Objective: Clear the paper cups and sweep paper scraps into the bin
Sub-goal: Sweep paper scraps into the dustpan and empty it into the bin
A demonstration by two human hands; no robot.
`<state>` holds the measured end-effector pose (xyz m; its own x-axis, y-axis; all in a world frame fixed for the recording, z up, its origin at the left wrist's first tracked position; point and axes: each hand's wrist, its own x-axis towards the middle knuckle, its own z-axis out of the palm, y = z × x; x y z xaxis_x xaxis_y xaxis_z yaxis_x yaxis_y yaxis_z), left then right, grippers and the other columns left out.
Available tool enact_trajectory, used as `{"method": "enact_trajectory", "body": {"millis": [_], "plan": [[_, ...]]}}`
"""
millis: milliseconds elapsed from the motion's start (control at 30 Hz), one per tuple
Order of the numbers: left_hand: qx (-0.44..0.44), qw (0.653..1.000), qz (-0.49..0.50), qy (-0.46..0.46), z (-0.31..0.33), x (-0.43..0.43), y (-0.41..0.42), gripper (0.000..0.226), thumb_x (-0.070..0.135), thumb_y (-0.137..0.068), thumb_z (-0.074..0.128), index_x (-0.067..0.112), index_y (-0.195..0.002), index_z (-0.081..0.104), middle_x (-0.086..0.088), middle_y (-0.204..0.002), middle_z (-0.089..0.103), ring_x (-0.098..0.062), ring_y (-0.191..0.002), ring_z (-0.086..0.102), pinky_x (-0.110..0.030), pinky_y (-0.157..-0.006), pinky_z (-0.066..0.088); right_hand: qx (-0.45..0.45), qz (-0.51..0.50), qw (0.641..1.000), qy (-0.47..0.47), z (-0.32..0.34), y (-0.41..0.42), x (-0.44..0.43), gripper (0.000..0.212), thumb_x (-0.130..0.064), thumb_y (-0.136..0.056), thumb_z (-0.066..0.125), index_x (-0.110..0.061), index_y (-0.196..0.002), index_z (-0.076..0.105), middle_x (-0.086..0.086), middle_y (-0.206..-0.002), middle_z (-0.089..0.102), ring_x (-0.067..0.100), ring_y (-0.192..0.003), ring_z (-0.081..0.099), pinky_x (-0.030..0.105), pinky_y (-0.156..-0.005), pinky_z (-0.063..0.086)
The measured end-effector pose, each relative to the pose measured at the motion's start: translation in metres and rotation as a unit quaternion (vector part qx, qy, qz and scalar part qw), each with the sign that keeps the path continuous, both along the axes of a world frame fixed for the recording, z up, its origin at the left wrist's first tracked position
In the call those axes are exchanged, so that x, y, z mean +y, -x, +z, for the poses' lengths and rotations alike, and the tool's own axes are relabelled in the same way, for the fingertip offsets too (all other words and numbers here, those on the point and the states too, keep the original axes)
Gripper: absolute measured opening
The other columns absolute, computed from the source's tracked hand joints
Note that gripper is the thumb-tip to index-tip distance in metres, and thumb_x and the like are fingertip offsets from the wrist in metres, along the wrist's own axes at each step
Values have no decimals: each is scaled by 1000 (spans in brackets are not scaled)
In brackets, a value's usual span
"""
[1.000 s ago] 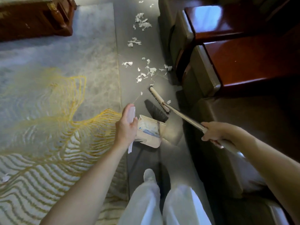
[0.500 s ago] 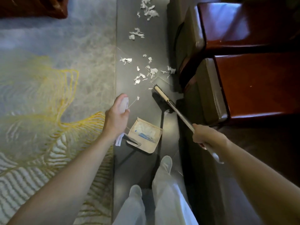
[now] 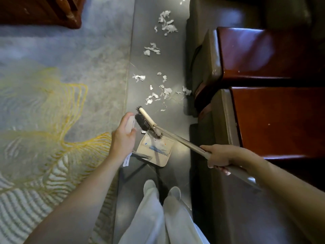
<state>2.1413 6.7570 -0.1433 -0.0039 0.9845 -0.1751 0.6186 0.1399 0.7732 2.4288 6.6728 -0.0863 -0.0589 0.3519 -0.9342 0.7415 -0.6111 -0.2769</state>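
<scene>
- The left hand (image 3: 123, 140) is out over the edge of the rug, its fingers (image 3: 123, 120) curled round the pale plastic handle grip (image 3: 130, 122) of a long-handled dustpan.
- The beige plastic dustpan (image 3: 158, 155) stands on the dark grey glossy floor (image 3: 158, 64) just ahead of the person's feet. Its open mouth faces away from them, towards the scraps.
- A few white bits lie inside the pan, above a row of blue comb teeth (image 3: 158, 150).
- The right hand (image 3: 218, 156) grips the grey metal broom handle (image 3: 179, 140), fingers (image 3: 223, 170) wrapped under and round it.
- The broom head, a cream block with black bristles (image 3: 148, 119), lies slantwise at the pan's mouth. Its near end is over the pan's front edge and its far end is just beside the left hand.
- The torn white paper scraps are strewn on the floor beyond the broom: a loose scatter (image 3: 165, 92) near the head, a small clump (image 3: 139, 78) to its left, another clump (image 3: 152, 49) further off, and a pile (image 3: 166, 20) furthest away.
- A grey rug with yellow line patterns (image 3: 52, 94) covers the floor on the left.
- Two dark red glossy wooden furniture pieces (image 3: 263, 55) (image 3: 281, 120) stand on the right, close to the nearest scraps.
- White trouser legs (image 3: 158, 217) and pale shoes (image 3: 149, 186) show at the bottom.
</scene>
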Motion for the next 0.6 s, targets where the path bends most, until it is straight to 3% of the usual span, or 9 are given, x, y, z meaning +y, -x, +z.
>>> {"method": "enact_trajectory", "body": {"millis": [133, 267, 467, 600], "plan": [[-12, 999, 26, 15, 7, 34, 2, 45, 16, -84, 49, 52, -111, 49, -7, -74, 55, -37, -63, 54, -48, -64, 53, -34, 49, 996, -59, 12, -9, 56, 78, -6, -89, 57, -31, -152, 18, 6, -79, 61, 12, -51, 54, 22, -44, 46], [-8, 999, 34, 9, 4, 66, 4, 47, 12, -86, 51, 51, -112, 48, -8, -78, 56, -44, -71, 58, -49, -67, 55, -35, 5, 997, -68, 12, -16, 111, 78, -3, -88, 56, -29, -151, 18, 8, -65, 59, 13, -39, 50, 25, -42, 46], [0, 997, 71, 21, -4, 124, 3, 47, 13, -89, 54, 55, -108, 45, -6, -77, 55, -38, -66, 53, -50, -69, 55, -75, 9, 993, -89, -4, -30, 188, 77, -3, -87, 57, -22, -151, 21, 1, -43, 60, 11, -29, 50, 21, -37, 42], [-14, 995, 97, 25, -12, 158, 4, 48, 13, -87, 57, 55, -108, 50, -2, -71, 54, -32, -63, 52, -52, -67, 53, -103, 30, 990, -97, -9, -46, 251, 62, -4, -87, 57, -17, -143, 37, 9, -69, 58, 17, -46, 55, 25, -42, 43]]}}
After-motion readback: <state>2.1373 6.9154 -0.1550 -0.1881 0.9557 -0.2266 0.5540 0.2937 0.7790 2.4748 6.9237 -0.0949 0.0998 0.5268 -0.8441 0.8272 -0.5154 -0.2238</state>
